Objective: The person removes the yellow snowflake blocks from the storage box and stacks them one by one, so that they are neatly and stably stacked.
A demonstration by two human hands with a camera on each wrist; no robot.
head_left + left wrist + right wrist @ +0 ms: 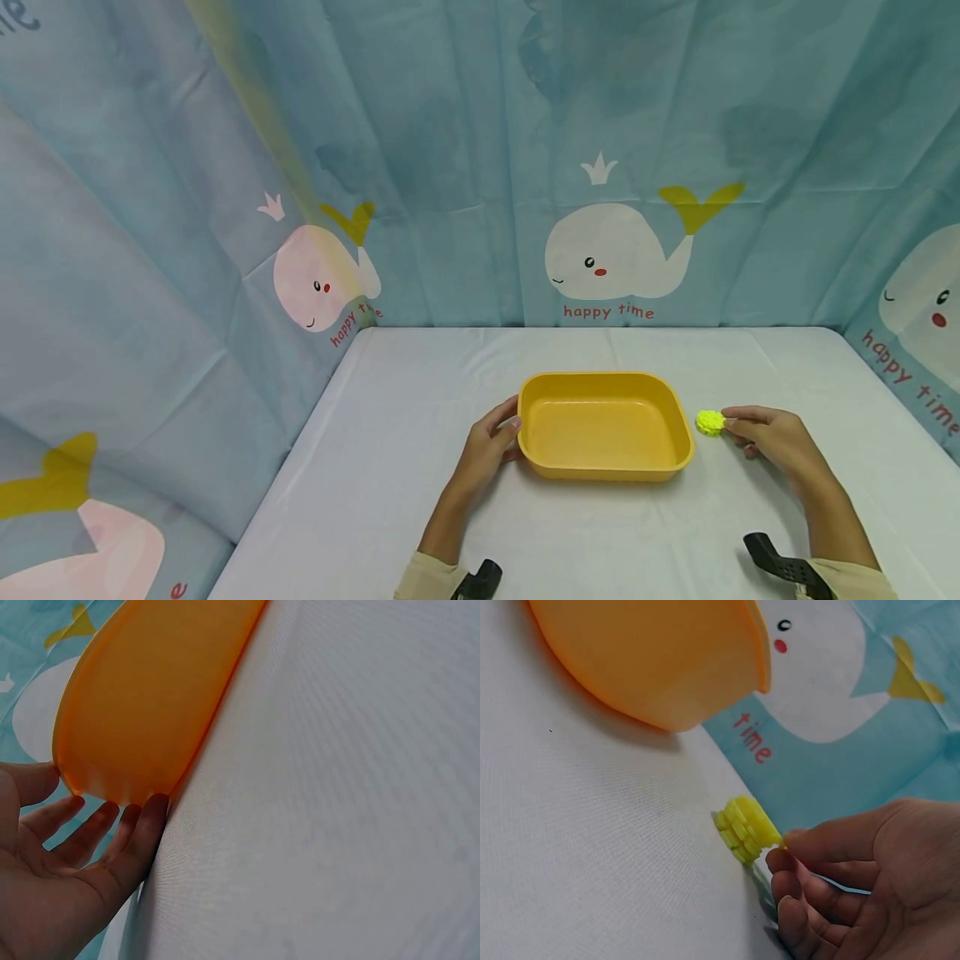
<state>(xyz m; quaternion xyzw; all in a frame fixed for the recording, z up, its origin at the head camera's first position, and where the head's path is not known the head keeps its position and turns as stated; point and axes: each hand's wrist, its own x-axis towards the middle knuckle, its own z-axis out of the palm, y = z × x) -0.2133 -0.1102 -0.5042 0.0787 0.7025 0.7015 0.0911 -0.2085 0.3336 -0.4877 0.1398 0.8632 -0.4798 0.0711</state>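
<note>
A yellow plastic basin (606,473), shallow and rectangular with rounded corners, stands on the white-covered table. My left hand (483,450) holds its left end, thumb at the rim and fingertips against the outer wall, as the left wrist view also shows. To the right of the basin, my right hand (772,437) pinches a small neon-yellow knobbly piece (742,829) between thumb and forefinger. This piece has a bumpy, layered edge; its exact kind cannot be told. It is apart from the basin, close to the tabletop. Nothing is visible inside the basin.
White cloth (360,500) covers the table. A blue curtain (465,167) printed with whales hangs behind the table and along its sides. Black wrist mounts (783,567) sit at both cuffs.
</note>
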